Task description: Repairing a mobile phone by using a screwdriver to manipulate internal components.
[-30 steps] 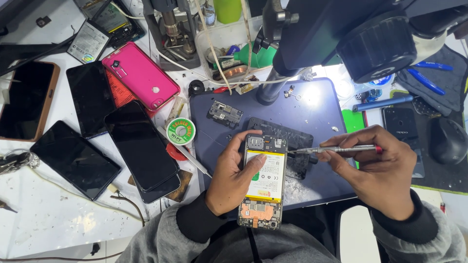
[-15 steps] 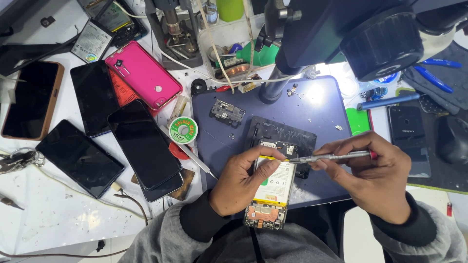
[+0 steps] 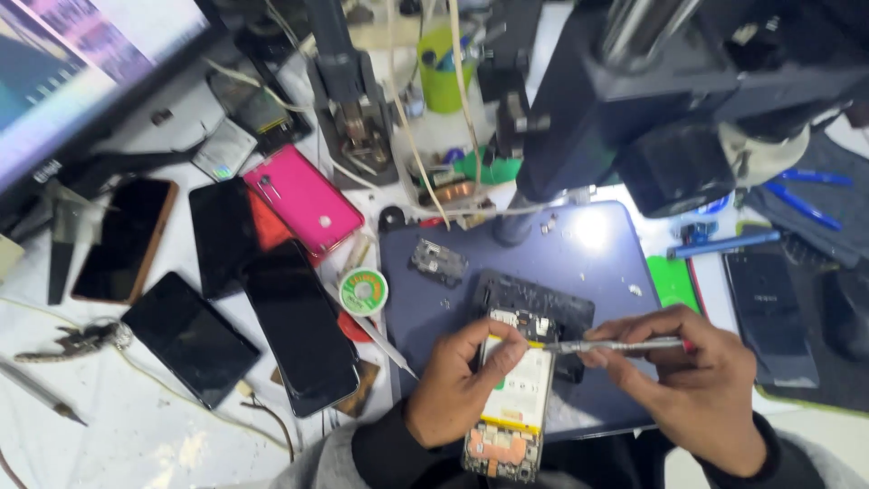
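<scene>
I am looking down at a cluttered bench. My left hand is curling around an opened phone, thumb and fingers gripping its upper part, and the phone is lying lengthwise at the near edge of the blue mat, its lower end hanging over the edge toward me. Its pale battery is showing, with circuit boards at both ends. My right hand is closed in a pinch on a slim metal tool, holding it nearly level, and the tip is pointing left at the top of the phone, just beside my left thumb. I cannot tell whether the tip is touching the board.

Just behind the phone a dark back panel is lying on the mat, and a small metal bracket is sitting further left on it. A green solder reel is lying just off the mat's left edge. To the left, several dark phones are lying face up on the white table, one of them a black phone near my left arm, and a pink phone is resting behind them. A microscope is hanging over the back of the mat. Another dark phone is lying to the right, with blue tweezers beside it.
</scene>
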